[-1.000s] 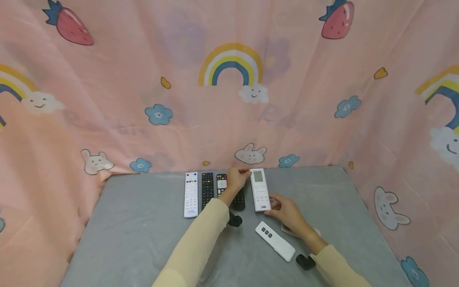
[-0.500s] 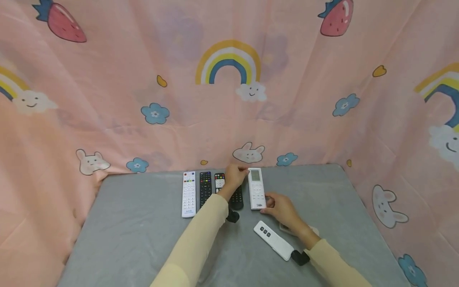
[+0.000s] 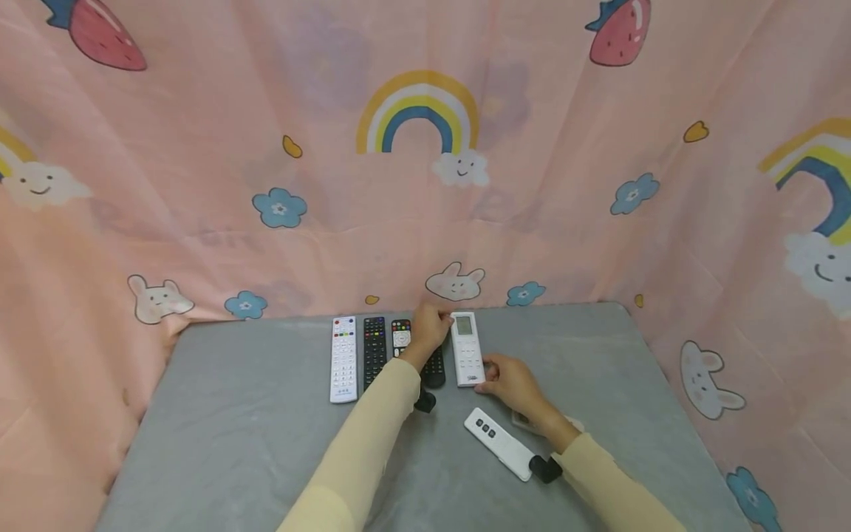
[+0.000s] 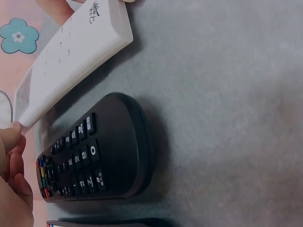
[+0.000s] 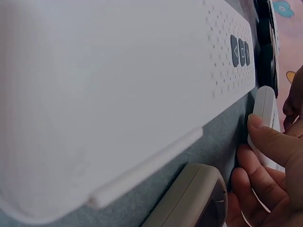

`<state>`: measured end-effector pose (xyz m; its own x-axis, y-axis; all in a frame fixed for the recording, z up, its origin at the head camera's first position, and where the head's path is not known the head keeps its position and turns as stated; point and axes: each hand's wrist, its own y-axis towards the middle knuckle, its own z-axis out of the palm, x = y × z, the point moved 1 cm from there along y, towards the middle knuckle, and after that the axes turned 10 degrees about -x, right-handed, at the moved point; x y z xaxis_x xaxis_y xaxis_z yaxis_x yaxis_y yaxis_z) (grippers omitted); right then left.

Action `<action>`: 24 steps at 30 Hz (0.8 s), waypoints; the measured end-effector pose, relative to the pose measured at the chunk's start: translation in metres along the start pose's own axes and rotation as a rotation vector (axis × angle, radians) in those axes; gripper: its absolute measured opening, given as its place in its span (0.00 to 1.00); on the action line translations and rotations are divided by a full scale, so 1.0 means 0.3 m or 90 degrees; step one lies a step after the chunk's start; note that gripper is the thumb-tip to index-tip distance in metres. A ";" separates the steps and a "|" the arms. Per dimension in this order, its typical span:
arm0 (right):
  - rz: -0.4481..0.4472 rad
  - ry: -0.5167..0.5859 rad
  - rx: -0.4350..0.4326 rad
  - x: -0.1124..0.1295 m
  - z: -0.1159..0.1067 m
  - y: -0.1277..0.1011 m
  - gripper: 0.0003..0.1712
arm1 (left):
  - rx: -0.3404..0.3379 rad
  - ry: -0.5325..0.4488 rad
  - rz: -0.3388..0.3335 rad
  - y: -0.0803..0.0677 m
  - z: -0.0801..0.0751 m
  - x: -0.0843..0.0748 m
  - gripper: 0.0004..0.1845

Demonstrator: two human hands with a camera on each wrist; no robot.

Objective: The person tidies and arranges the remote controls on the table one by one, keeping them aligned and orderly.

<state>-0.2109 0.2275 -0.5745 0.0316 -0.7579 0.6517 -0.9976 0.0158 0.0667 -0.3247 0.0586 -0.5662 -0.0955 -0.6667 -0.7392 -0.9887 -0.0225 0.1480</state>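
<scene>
four remotes already sit in a row at the back of the desk [image 3: 233,414], both hands' fingers pinch the white remote [image 3: 467,349] beside them, left hand [image 3: 428,330] at top, right hand [image 3: 508,378] at bottom; flat white remote [image 3: 497,442] still loose.

A grey-clothed table [image 3: 266,428] stands against pink fabric [image 3: 199,148] printed with rainbows, strawberries, bunnies and flowers
</scene>
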 end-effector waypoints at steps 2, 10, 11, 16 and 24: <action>0.001 -0.002 0.001 0.000 0.001 0.002 0.32 | 0.004 0.017 0.008 0.002 0.002 0.000 0.09; 0.003 -0.012 0.008 0.006 0.006 0.006 0.32 | 0.015 0.091 0.028 0.005 0.007 -0.003 0.11; 0.001 -0.014 0.009 0.006 0.006 0.007 0.32 | 0.013 0.099 0.033 0.006 0.007 -0.004 0.11; 0.002 -0.016 0.014 0.009 0.007 0.008 0.31 | 0.017 0.134 0.045 0.000 0.004 -0.011 0.12; 0.010 -0.031 0.005 0.015 0.008 0.008 0.30 | 0.001 0.147 0.056 -0.010 -0.004 -0.012 0.13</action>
<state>-0.2132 0.2226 -0.5734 0.0130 -0.7887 0.6146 -0.9985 0.0228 0.0505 -0.3214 0.0602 -0.5631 -0.1531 -0.8191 -0.5529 -0.9778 0.0445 0.2048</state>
